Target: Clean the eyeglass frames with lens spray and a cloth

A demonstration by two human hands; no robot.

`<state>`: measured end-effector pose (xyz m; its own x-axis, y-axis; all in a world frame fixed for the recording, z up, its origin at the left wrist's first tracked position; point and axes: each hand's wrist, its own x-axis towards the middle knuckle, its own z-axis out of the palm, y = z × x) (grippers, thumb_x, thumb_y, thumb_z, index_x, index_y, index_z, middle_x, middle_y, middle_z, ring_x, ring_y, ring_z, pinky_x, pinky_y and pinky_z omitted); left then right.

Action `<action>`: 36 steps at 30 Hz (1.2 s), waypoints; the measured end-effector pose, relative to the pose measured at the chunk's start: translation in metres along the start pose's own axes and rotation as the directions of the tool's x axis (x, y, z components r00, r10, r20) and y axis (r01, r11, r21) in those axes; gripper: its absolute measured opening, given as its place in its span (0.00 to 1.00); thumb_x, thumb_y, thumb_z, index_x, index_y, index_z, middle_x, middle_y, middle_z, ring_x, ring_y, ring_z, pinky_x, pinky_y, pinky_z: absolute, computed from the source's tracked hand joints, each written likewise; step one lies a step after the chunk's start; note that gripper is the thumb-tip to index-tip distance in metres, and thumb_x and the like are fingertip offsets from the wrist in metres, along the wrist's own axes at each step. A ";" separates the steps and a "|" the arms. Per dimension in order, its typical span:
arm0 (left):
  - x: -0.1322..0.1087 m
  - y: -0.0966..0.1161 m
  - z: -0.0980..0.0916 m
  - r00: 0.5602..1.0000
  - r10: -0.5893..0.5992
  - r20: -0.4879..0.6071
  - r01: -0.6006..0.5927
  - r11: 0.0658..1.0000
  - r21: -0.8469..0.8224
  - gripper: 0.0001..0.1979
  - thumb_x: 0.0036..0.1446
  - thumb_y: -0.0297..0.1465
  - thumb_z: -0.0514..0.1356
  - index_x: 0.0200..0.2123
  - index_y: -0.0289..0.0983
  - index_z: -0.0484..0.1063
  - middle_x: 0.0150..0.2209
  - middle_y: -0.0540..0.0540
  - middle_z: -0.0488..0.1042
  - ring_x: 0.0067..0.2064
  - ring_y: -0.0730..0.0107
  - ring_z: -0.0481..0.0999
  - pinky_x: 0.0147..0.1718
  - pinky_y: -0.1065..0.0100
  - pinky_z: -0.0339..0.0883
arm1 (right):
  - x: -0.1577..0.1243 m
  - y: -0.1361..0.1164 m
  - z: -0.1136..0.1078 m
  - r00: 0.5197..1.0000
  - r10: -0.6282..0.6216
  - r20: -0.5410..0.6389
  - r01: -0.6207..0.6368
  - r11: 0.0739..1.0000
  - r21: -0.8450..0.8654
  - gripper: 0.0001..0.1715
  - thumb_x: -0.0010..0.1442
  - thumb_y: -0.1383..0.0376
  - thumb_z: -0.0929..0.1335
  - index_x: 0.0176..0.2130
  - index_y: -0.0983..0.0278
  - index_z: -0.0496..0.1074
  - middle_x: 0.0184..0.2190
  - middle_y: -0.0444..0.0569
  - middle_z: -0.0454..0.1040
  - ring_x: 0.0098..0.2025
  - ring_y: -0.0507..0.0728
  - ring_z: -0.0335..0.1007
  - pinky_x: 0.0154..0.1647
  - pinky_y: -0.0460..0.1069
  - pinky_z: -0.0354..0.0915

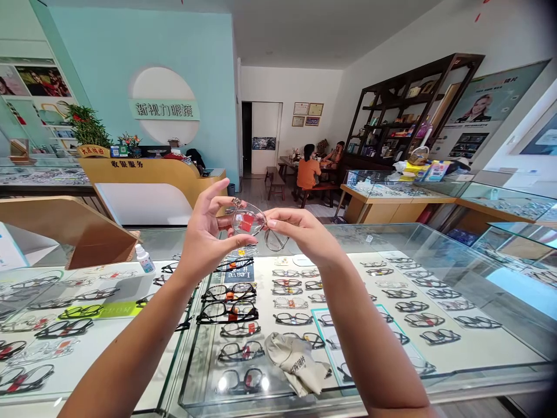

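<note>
A pair of thin-rimmed eyeglasses [275, 239] is held up in front of me, above the glass counter. One clear lens carries a red sticker. My left hand [213, 223] grips the frame at its left end, thumb below and fingers behind and above the lens. My right hand [300, 229] pinches the frame near the middle, with the other lens hanging below its fingers. Beneath my hands a beige cloth [293, 360] with dark printing lies crumpled on the counter top. A pair of black eyeglasses [228, 312] sits among several rows under the glass.
The glass display counter [348, 400] spans the space before me. On its left stand a small white spray bottle [145, 259] and a wooden stand [65, 229]. Farther off are a yellow reception desk [152, 174], more display cases, and two people at a table, one in an orange shirt [308, 173].
</note>
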<state>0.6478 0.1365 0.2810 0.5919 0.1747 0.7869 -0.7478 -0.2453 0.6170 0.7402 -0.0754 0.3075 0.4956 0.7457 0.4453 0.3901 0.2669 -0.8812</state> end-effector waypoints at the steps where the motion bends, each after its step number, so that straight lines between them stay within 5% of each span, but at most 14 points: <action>1: 0.000 -0.001 0.000 1.000 -0.002 0.004 0.002 1.000 -0.012 0.54 0.42 0.36 0.86 0.70 0.51 0.66 0.52 0.46 0.80 0.47 0.62 0.87 0.40 0.68 0.84 | 0.000 0.001 0.000 1.000 0.006 -0.003 -0.006 1.000 0.008 0.16 0.64 0.49 0.77 0.38 0.58 0.86 0.46 0.49 0.86 0.49 0.59 0.77 0.60 0.58 0.70; 10: 0.001 -0.006 0.000 0.999 0.019 0.028 -0.017 0.998 -0.066 0.52 0.45 0.34 0.85 0.70 0.51 0.66 0.52 0.46 0.80 0.48 0.62 0.87 0.48 0.64 0.85 | 0.001 0.001 0.004 0.997 -0.016 -0.075 0.015 1.000 -0.010 0.17 0.61 0.49 0.79 0.37 0.59 0.88 0.40 0.48 0.87 0.45 0.58 0.79 0.56 0.56 0.71; 15: 0.002 -0.007 -0.003 0.998 -0.025 0.061 0.029 0.998 -0.058 0.49 0.49 0.38 0.83 0.71 0.51 0.66 0.61 0.40 0.78 0.56 0.54 0.85 0.51 0.61 0.83 | 0.002 0.001 0.004 0.987 -0.043 -0.157 0.038 0.999 -0.036 0.16 0.60 0.49 0.79 0.35 0.58 0.87 0.42 0.49 0.88 0.46 0.59 0.79 0.56 0.57 0.72; 18: 0.002 -0.004 -0.002 0.999 -0.042 -0.010 0.042 0.999 0.006 0.45 0.51 0.39 0.81 0.70 0.50 0.68 0.65 0.38 0.75 0.57 0.55 0.84 0.47 0.65 0.81 | 0.002 0.002 0.001 0.966 -0.053 -0.254 0.037 0.997 -0.068 0.13 0.60 0.52 0.79 0.35 0.58 0.87 0.44 0.49 0.88 0.47 0.59 0.79 0.55 0.57 0.72; 22: -0.004 0.010 0.005 0.975 0.052 -0.217 -0.006 0.979 0.204 0.19 0.62 0.38 0.75 0.54 0.43 0.81 0.44 0.46 0.82 0.39 0.71 0.80 0.38 0.72 0.74 | 0.003 0.005 0.005 0.920 -0.103 -0.377 0.064 0.991 -0.113 0.10 0.61 0.55 0.77 0.36 0.58 0.87 0.46 0.50 0.88 0.47 0.59 0.80 0.54 0.57 0.73; 24: -0.009 0.019 0.009 0.979 0.044 -0.197 0.019 0.951 0.307 0.10 0.65 0.39 0.71 0.42 0.39 0.85 0.32 0.48 0.80 0.32 0.73 0.73 0.31 0.72 0.68 | 0.004 0.007 0.010 0.896 -0.174 -0.409 0.112 0.979 -0.171 0.09 0.62 0.57 0.76 0.35 0.59 0.86 0.48 0.51 0.87 0.46 0.59 0.81 0.53 0.58 0.74; 29: -0.017 0.027 0.019 0.983 -0.182 -0.006 0.172 0.922 0.346 0.16 0.67 0.44 0.68 0.43 0.38 0.90 0.27 0.46 0.80 0.27 0.71 0.68 0.24 0.69 0.57 | 0.003 0.009 0.022 0.892 -0.273 -0.361 0.172 0.942 -0.288 0.10 0.65 0.58 0.75 0.34 0.59 0.85 0.49 0.51 0.87 0.49 0.61 0.83 0.56 0.59 0.74; 36: -0.016 0.024 0.020 0.972 -0.228 -0.062 0.235 0.905 0.355 0.18 0.66 0.46 0.68 0.46 0.40 0.91 0.29 0.46 0.81 0.28 0.71 0.67 0.24 0.69 0.56 | 0.001 0.011 0.033 0.865 -0.360 -0.350 0.195 0.883 -0.426 0.07 0.66 0.61 0.75 0.39 0.59 0.86 0.50 0.52 0.87 0.54 0.62 0.83 0.61 0.59 0.73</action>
<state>0.6263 0.1088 0.2833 0.7269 0.2850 0.6248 -0.4310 -0.5190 0.7381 0.7192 -0.0512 0.2934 0.5601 0.3353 0.7575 0.7719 0.1207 -0.6242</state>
